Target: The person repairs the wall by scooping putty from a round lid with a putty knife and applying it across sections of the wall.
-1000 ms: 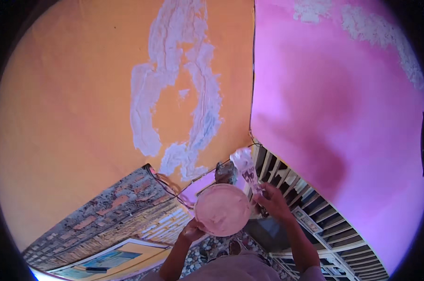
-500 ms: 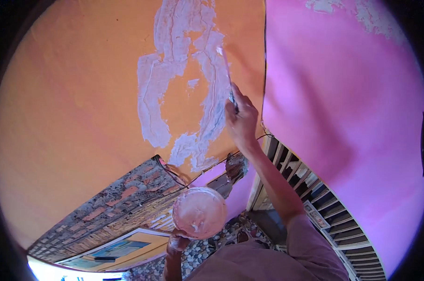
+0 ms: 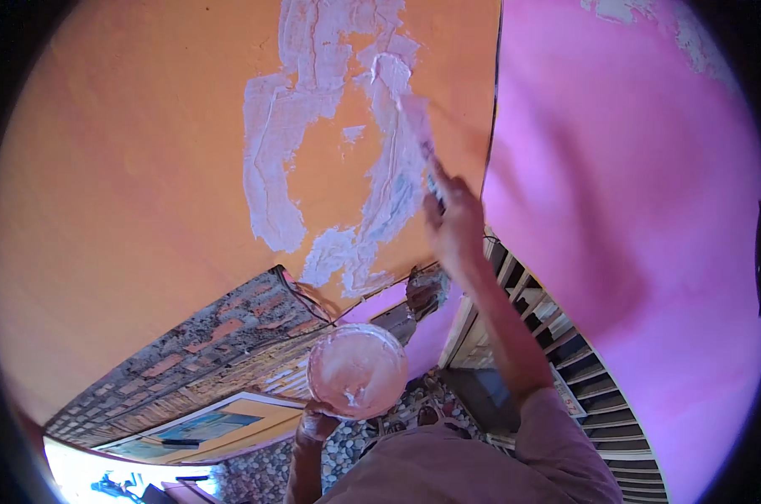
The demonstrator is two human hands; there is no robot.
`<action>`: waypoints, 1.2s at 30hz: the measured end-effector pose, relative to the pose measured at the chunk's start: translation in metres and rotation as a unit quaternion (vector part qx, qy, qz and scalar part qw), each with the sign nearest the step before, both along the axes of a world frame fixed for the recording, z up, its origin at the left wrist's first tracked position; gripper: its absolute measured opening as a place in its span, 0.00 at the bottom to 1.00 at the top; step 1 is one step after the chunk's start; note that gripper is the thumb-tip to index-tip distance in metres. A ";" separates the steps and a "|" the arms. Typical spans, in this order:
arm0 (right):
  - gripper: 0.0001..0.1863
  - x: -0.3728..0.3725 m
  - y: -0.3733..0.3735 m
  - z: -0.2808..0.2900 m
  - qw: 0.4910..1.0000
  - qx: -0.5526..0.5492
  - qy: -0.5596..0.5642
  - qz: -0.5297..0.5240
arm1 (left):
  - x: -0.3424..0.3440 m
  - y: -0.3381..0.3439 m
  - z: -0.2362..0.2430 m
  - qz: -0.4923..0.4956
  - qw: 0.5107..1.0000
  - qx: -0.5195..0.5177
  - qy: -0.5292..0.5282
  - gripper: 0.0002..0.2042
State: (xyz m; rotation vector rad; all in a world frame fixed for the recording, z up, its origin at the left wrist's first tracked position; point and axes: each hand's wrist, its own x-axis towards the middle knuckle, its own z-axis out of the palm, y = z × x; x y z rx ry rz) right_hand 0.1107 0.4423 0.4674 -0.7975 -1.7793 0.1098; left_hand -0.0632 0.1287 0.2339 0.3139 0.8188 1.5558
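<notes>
My right hand (image 3: 460, 235) is closed round the handle of a putty knife (image 3: 416, 122). Its broad blade lies against the orange wall (image 3: 145, 160), just below a thick, wet dab of putty (image 3: 390, 71). Pale filler patches (image 3: 267, 176) run over the wall in rough bands, leaving a bare orange area between them. Lower down, my left hand (image 3: 317, 422) grips the rim of a round tub (image 3: 357, 374) with pinkish-white putty inside. Most of the left fingers are hidden beneath the tub.
A pink wall (image 3: 616, 218) meets the orange one at a dark corner line. Exposed brickwork (image 3: 204, 344) shows at lower left, above a framed panel (image 3: 221, 428). Slatted woodwork (image 3: 590, 378) stands at lower right. Pebble-patterned flooring (image 3: 263, 470) lies below.
A thick putty dab now shows on the upper right band. The knife's blade has turned flatter to the wall and lies a little lower. The tub stays in my left hand.
</notes>
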 end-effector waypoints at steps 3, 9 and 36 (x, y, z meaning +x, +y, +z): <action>0.28 0.019 0.004 0.057 1.000 -0.001 -0.020 -0.013 | 0.006 0.013 0.012 -0.015 0.999 0.018 -0.026 0.36; 0.27 -0.003 0.008 0.074 0.998 -0.007 -0.052 0.024 | 0.004 0.012 0.006 -0.035 0.998 0.010 -0.044 0.36; 0.34 -0.047 0.026 0.031 0.998 0.051 0.008 -0.024 | 0.009 0.006 -0.006 -0.010 0.998 -0.011 -0.062 0.32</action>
